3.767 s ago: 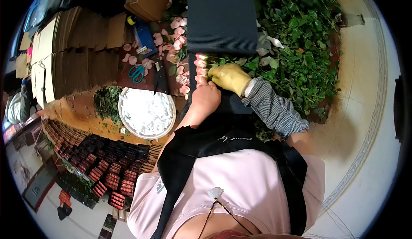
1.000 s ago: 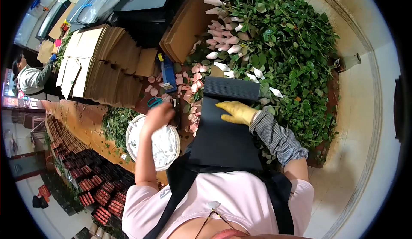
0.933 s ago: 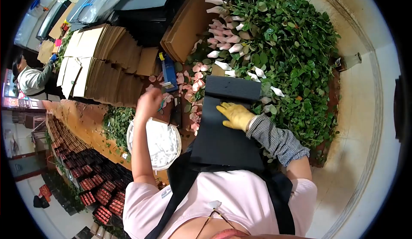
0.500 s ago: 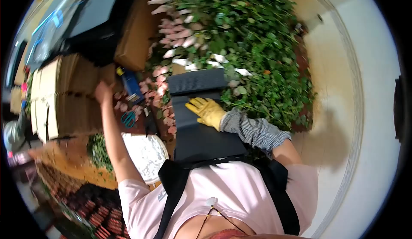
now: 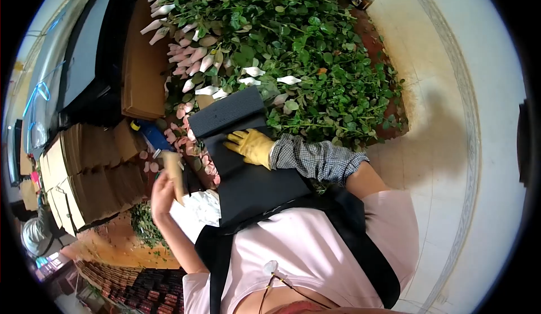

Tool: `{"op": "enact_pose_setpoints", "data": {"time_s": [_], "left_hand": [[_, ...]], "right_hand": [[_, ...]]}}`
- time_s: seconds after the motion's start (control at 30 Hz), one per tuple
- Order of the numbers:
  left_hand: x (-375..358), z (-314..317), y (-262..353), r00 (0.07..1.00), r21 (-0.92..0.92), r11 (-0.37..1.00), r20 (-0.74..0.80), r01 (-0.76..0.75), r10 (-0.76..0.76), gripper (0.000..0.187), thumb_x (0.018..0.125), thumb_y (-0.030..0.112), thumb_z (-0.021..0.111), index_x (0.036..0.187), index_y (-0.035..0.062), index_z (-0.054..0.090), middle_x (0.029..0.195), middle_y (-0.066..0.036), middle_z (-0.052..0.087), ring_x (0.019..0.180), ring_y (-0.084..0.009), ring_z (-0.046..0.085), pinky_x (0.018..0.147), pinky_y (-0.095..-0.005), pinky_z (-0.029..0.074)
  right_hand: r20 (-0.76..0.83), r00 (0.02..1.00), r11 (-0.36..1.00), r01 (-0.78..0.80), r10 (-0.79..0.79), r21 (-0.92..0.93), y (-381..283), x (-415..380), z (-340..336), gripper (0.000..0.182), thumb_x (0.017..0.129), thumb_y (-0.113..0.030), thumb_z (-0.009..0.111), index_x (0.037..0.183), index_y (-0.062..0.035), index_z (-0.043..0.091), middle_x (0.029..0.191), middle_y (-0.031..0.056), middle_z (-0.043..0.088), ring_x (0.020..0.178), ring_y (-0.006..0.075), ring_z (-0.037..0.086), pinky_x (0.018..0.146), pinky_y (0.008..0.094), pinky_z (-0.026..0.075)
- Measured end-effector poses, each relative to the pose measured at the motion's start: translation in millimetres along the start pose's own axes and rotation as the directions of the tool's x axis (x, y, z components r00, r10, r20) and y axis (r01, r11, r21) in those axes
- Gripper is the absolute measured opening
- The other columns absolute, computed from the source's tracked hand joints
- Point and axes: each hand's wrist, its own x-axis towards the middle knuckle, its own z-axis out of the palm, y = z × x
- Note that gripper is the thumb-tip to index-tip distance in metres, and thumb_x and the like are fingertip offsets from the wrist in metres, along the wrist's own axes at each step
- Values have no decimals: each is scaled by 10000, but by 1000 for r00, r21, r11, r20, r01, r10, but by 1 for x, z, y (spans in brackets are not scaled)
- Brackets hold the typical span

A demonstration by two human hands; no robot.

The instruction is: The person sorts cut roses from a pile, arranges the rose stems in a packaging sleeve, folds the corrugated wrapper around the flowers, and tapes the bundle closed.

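My left hand [image 5: 163,193], bare, is raised at the left with its fingers closed on a tan cardboard piece [image 5: 174,170] that is smeared by motion. My right hand [image 5: 253,147] wears a yellow glove and a checked sleeve cover. Its fingers lie flat and apart on a black sheet [image 5: 253,193] in front of my body. Across the far end of that sheet lies a dark ribbed strip [image 5: 228,111]. Just beyond it are cut rose stems [image 5: 293,60] with green leaves, their pink heads [image 5: 194,60] pointing left and some wrapped in white sleeves [image 5: 289,80].
Stacked folded cardboard [image 5: 90,173] stands at the left, near a blue box [image 5: 151,135] and a larger brown carton [image 5: 143,60]. A white stool [image 5: 197,210] is beside my left side. Pink petals [image 5: 183,139] are scattered by the sheet. Another person [image 5: 36,232] is at far left.
My left hand has come back from the cardboard stack toward my body, now with a cardboard piece. My right hand stays on the black sheet. The view has shifted and turned.
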Motion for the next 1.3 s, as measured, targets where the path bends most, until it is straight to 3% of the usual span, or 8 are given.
{"op": "enact_pose_setpoints", "data": {"time_s": [0.2, 0.27, 0.4, 0.6, 0.73, 0.83, 0.93, 1.3], "left_hand": [[48, 119, -28, 966, -241, 939, 142, 246, -217, 282, 973, 242, 631, 1013, -37, 637, 874, -94, 691, 699, -163, 639, 646, -297, 515], [74, 131, -54, 991, 512, 856, -65, -65, 114, 382, 944, 308, 674, 834, -55, 625, 692, -136, 623, 624, -177, 584, 588, -343, 467], [69, 150, -50, 924, 627, 769, -211, -123, 320, 409, 900, 327, 724, 812, -57, 614, 661, -199, 594, 578, -242, 548, 589, -391, 456], [73, 147, -8, 965, 974, 180, 88, -135, 246, 371, 914, 374, 655, 830, 25, 751, 743, -195, 695, 692, -339, 702, 613, -425, 548], [23, 141, 59, 867, 280, 960, 479, 0, -140, 430, 998, 395, 567, 1097, -3, 694, 929, -129, 746, 835, -196, 721, 740, -343, 564], [-1, 165, 35, 652, 278, 958, 739, -63, -172, 428, 1016, 355, 539, 1228, -13, 592, 1171, -176, 678, 1030, -241, 668, 895, -350, 526], [-7, 186, -64, 847, 721, 537, 531, -438, -23, 409, 984, 308, 571, 1235, -15, 566, 1178, -268, 640, 1080, -421, 620, 934, -430, 492], [25, 186, 19, 927, 961, 48, 248, -272, 283, 265, 956, 307, 568, 821, 106, 673, 673, -153, 673, 628, -349, 684, 591, -454, 549]], "right_hand": [[-26, 999, 998, -32, 31, -61, 1, 6, 9, 599, 926, -367, 506, 1473, -146, 402, 1556, 143, 366, 1360, 346, 421, 1071, 505, 373], [26, 1000, 997, 9, -7, -80, -1, -4, -34, 443, 877, -276, 594, 1282, -98, 596, 1435, 139, 520, 1294, 319, 508, 1003, 445, 452], [-352, 903, 969, -232, 246, 84, -2, -5, -33, 196, 776, -183, 648, 938, -72, 656, 983, 68, 642, 973, 282, 632, 842, 427, 510], [15, 996, 978, -86, 90, -188, -18, 10, -41, 735, 844, -354, 688, 1473, -110, 396, 1522, 125, 413, 1345, 307, 443, 1054, 457, 381], [-30, 994, 986, -105, 102, -127, -7, 29, 2, 639, 949, -391, 487, 1527, -180, 314, 1598, 114, 301, 1444, 314, 315, 1153, 518, 249], [-123, 985, 980, -135, 117, -148, -12, 26, 22, 595, 956, -362, 423, 1515, -182, 325, 1597, 120, 302, 1437, 333, 319, 1151, 531, 245], [-127, 984, 976, -147, 127, -163, -18, 26, 22, 555, 969, -347, 359, 1499, -181, 342, 1594, 113, 307, 1441, 345, 306, 1152, 560, 222], [-137, 979, 986, -159, 150, -54, -14, 36, 36, 556, 996, -363, 333, 1523, -185, 319, 1609, 91, 287, 1464, 312, 284, 1164, 549, 201]]}}
